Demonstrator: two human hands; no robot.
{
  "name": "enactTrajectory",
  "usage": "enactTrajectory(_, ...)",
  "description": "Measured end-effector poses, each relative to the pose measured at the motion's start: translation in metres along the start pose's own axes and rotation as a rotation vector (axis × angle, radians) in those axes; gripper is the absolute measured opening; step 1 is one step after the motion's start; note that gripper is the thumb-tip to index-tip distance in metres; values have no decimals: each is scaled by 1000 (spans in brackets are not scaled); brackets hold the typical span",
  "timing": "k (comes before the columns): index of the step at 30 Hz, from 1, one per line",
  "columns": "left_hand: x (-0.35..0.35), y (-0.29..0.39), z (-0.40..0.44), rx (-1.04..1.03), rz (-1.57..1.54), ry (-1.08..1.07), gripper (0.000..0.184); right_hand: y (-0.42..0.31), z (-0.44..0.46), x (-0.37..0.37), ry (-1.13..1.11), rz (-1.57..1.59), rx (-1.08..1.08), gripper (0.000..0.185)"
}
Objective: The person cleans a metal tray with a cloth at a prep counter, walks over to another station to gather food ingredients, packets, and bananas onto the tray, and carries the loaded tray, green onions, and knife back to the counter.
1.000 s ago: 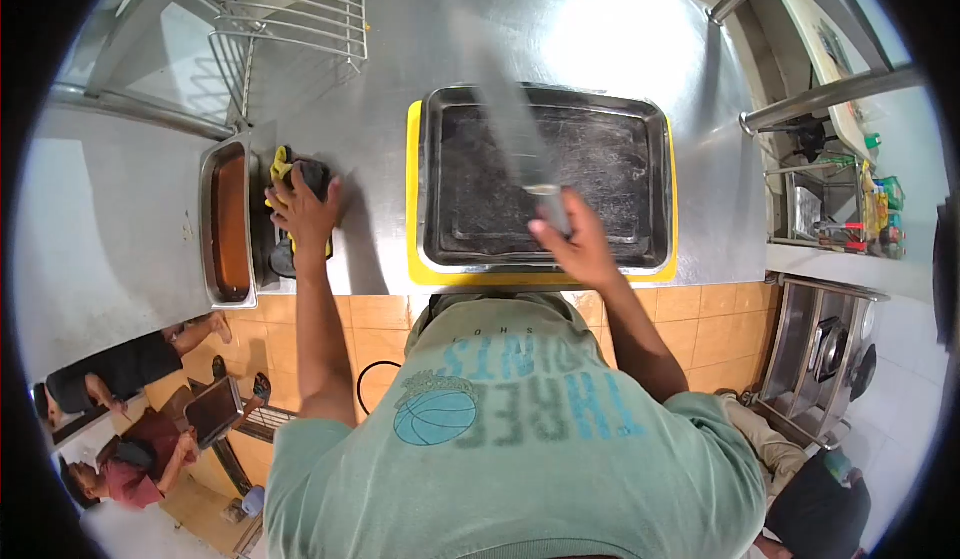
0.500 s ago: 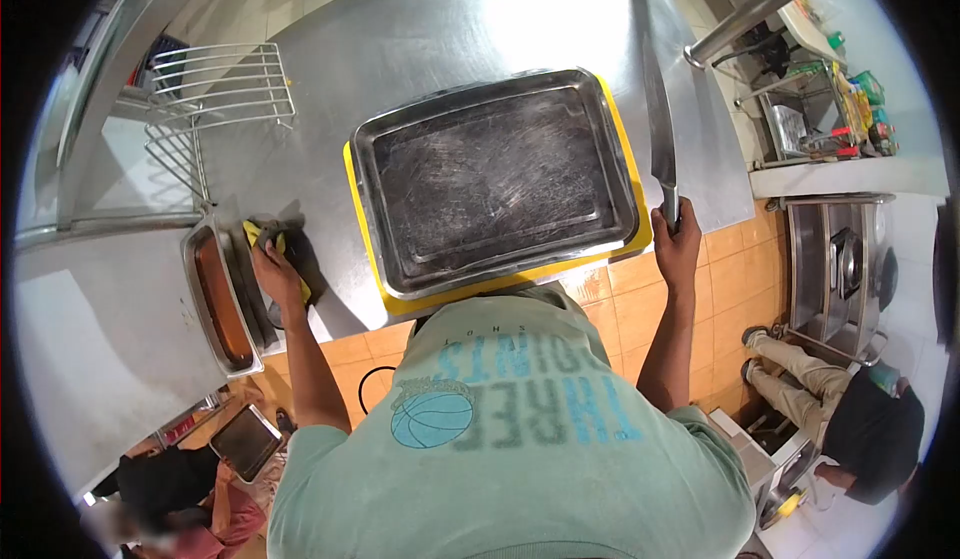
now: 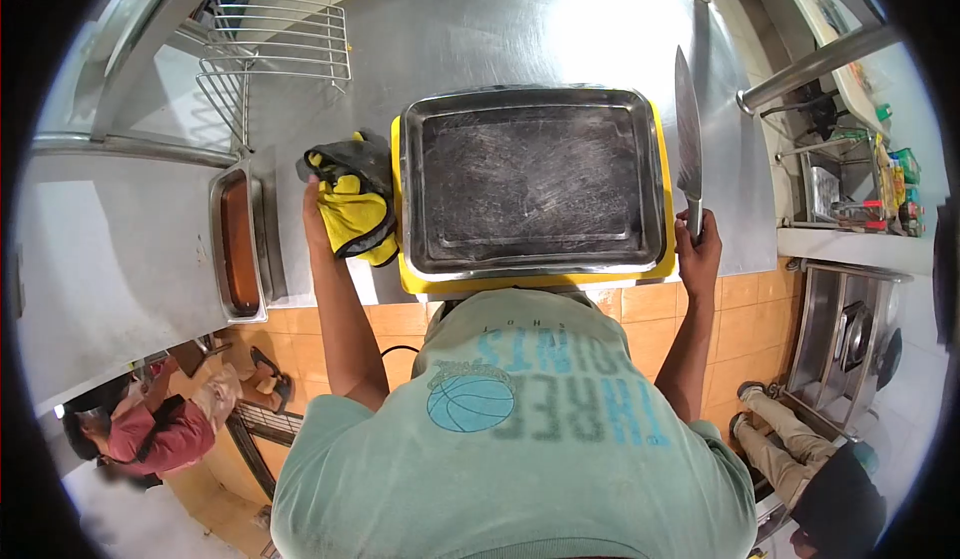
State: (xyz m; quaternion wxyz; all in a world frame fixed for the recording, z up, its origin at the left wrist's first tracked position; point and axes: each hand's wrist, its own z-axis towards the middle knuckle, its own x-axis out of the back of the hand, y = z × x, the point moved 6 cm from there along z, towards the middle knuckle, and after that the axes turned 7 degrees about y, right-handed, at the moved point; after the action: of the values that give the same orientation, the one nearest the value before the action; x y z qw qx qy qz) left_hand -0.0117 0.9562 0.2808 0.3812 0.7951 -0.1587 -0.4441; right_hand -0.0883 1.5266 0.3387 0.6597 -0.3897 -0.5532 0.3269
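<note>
At three o'clock from the dark tray (image 3: 530,184), the right hand (image 3: 700,244) is wrapping its fingers round a knife (image 3: 688,124), blade pointing toward twelve. At nine o'clock, the left hand (image 3: 316,211) is gripping yellow-and-grey gloves (image 3: 355,214), which are hiding most of its fingers. The tray is covering most of a yellow board (image 3: 418,281) on the tabletop (image 3: 420,44). Upside-down letters on the shirt (image 3: 550,499) are reading THREE.

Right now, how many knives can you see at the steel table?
1. The knife is in the right hand, beside the metal tray, blade pointing away from the person. Any under the yellow-and-dark bundle would be hidden.
</note>
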Motion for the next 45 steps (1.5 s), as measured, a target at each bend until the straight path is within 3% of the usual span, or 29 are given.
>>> enactTrajectory(2, 13, 9, -3, -162, 161, 185, 36, -1, 2, -4, -13, -2, 49, 8)
enactTrajectory(6, 28, 30, -2, -301, 332, 197, 44, -1, 1, -8, -47, 50, -11, 9)
enactTrajectory(10, 34, 63, -19, -593, 764, 308, 46, 2, -1, -13, -66, 31, 6, 9)
enactTrajectory(11, 45, 68, -22, -545, 715, 377, 43, 5, -1, -14, -69, 31, 6, 10)
enactTrajectory(14, 68, 79, -18, -881, 1663, 480, 43, 8, -1, -17, -84, 30, -2, 10)
enactTrajectory(15, 93, 68, 1, -887, 1635, 390, 48, 8, 0, -18, -91, 29, -6, 10)
enactTrajectory(18, -9, 44, -26, -827, 2023, 659, 51, 12, 2, -21, -96, 71, -20, 10)
enactTrajectory(21, -6, 14, 13, -587, 2113, 637, 54, 5, -3, -20, -81, 32, 16, 9)
enactTrajectory(25, 7, 24, 44, -258, 2161, 408, 51, 5, -11, -19, -63, 57, 1, 8)
enactTrajectory(27, 37, 58, 63, -400, 2168, 638, 53, 3, -11, -18, -48, 57, 19, 7)
enactTrajectory(29, 82, 95, 77, -440, 1997, 730, 60, 2, -7, -18, -58, 63, 15, 7)
enactTrajectory(32, 88, 105, 56, -530, 2148, 672, 69, 11, -9, -13, -42, 48, -8, 7)
enactTrajectory(34, 89, 71, 20, -390, 2264, 485, 76, 24, -10, -8, -23, 30, -27, 9)
enactTrajectory(36, 84, 26, -23, -63, 2329, 554, 76, 39, -10, -3, 12, 5, -60, 11)
enactTrajectory(38, 79, 4, -47, -530, 2136, 541, 61, 37, -5, -2, 29, -32, -66, 14)
enactTrajectory(41, 65, 3, -56, -588, 2097, 576, 42, 43, 3, -6, 34, -71, -54, 19)
enactTrajectory(42, 61, 3, -56, -718, 2083, 538, 31, 45, 6, -8, 27, -82, -55, 23)
enactTrajectory(45, 49, 4, -55, -660, 2083, 487, 33, 30, 12, -19, 4, -149, -35, 28)
